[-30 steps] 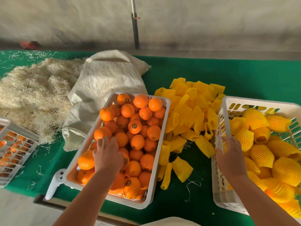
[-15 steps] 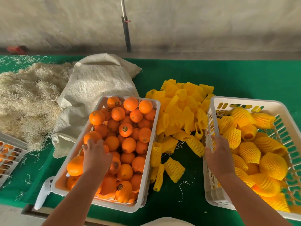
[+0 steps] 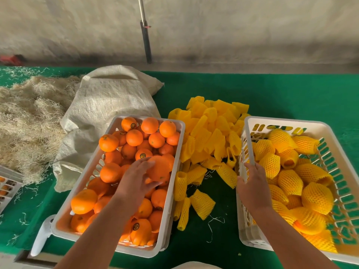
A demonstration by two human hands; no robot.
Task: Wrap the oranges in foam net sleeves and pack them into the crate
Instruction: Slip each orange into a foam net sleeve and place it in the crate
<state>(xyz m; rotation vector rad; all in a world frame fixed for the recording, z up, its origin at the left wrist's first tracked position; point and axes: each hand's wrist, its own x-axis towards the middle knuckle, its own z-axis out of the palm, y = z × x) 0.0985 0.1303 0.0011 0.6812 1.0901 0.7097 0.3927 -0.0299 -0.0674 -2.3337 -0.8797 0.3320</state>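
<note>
A white crate (image 3: pixel 175 152) at centre left is heaped with bare oranges. My left hand (image 3: pixel 136 183) grips one orange (image 3: pixel 160 168) just above the heap, near the crate's right side. A pile of yellow foam net sleeves (image 3: pixel 211 133) lies on the green table between the crates. The white crate (image 3: pixel 283 122) on the right holds several oranges wrapped in yellow sleeves (image 3: pixel 289 181). My right hand (image 3: pixel 252 187) grips the left rim of that crate.
A woven sack (image 3: pixel 108 105) lies behind the orange crate, with a heap of straw-like wood wool (image 3: pixel 29 121) to its left. Part of another crate (image 3: pixel 7 183) shows at the left edge. A pole (image 3: pixel 145 39) leans on the wall behind the table.
My left hand has moved right across the orange crate and lifted one orange. My right hand has stayed on the right crate's rim.
</note>
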